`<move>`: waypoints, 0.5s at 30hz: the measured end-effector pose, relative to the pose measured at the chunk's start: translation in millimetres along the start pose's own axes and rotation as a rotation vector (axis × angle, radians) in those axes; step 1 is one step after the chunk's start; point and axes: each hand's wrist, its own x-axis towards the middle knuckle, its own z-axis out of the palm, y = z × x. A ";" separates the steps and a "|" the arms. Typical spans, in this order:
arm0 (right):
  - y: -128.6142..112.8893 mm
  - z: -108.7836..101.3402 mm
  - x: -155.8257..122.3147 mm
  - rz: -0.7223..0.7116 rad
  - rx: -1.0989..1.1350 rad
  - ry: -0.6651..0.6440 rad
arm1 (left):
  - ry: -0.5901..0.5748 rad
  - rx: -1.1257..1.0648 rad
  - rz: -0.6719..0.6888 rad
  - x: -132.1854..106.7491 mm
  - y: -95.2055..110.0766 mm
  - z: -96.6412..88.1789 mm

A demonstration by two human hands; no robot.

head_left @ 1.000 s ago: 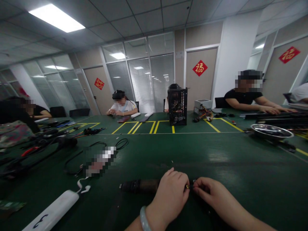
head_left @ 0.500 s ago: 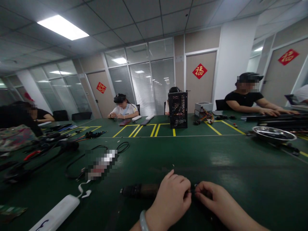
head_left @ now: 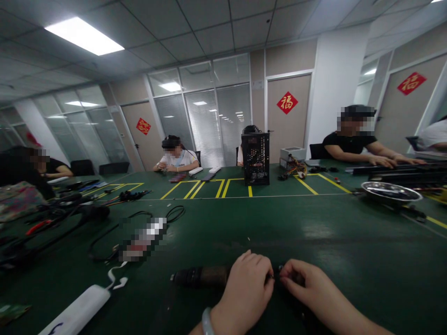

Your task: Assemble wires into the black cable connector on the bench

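On the green workbench (head_left: 352, 242), at the bottom centre of the frame, a dark cylindrical tool body (head_left: 199, 277) lies with its long axis running left to right, its right end reaching into the hands. The left hand (head_left: 244, 298) is nearer, its fingers curled closed around that end. The right hand (head_left: 310, 288) meets its tip, fingertips pinched closed on something too small to tell.

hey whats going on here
A person's left hand grips the end of a dark cylinder lying on a green table, while the right hand pinches something too small to make out at its tip. Farther along the table, a co-worker rests both hands on long black bars.
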 end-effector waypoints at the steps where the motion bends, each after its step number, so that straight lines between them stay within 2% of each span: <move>1: -0.6 0.0 0.2 0.002 -0.008 0.001 | 0.007 0.000 -0.001 -0.1 0.2 1.3; 15: 2.7 1.8 1.2 0.002 0.005 0.009 | 0.032 0.009 -0.018 -0.8 1.5 5.9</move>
